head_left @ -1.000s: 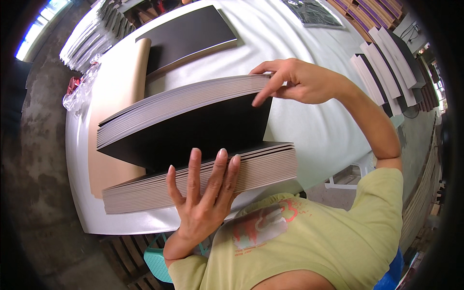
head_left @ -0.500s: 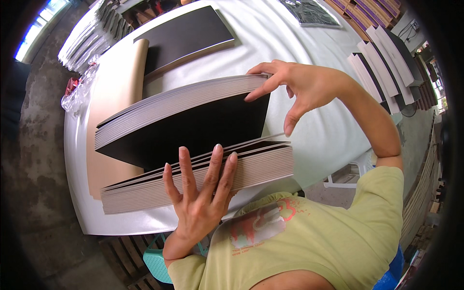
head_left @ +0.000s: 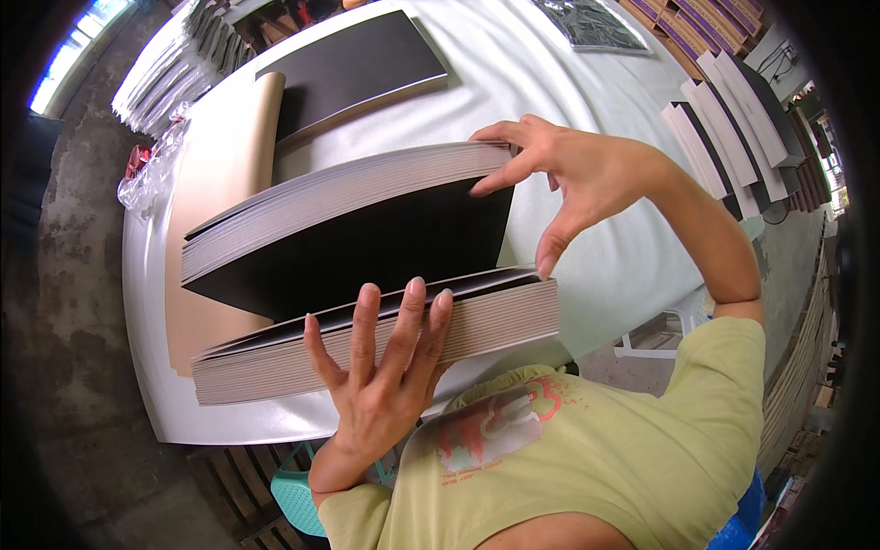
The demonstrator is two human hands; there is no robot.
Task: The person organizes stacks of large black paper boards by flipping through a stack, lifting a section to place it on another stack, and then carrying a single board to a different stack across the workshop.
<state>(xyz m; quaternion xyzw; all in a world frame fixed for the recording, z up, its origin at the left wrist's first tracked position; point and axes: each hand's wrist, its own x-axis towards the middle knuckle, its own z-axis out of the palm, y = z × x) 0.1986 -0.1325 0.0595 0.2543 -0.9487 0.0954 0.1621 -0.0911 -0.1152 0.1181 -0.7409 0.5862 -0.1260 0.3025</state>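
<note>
A thick stack of black boards with pale edges is parted like a book, its upper part [head_left: 367,174] tilted above the lower part [head_left: 477,321]. A black face [head_left: 367,243] shows in the gap between them. My right hand [head_left: 577,174] clasps the right corner of the upper part between its fingers. Its thumb stretches down to the corner of the top boards on the lower part. Spread fingers of my left hand [head_left: 385,367] lie across the near edge of the lower part, their tips reaching its top boards; the thumb is mostly hidden.
Under the stack lies brown paper [head_left: 215,174] on a white-covered table [head_left: 587,229]. Behind it rests another black-topped stack [head_left: 357,69]. Black-and-white stacks [head_left: 733,128] stand at the right, a plastic-wrapped black pack [head_left: 596,23] at the far edge. A green stool [head_left: 298,500] is below.
My right thumb has moved down onto the raised top boards of the lower part, which now sit closer to it. My left fingers have shifted slightly.
</note>
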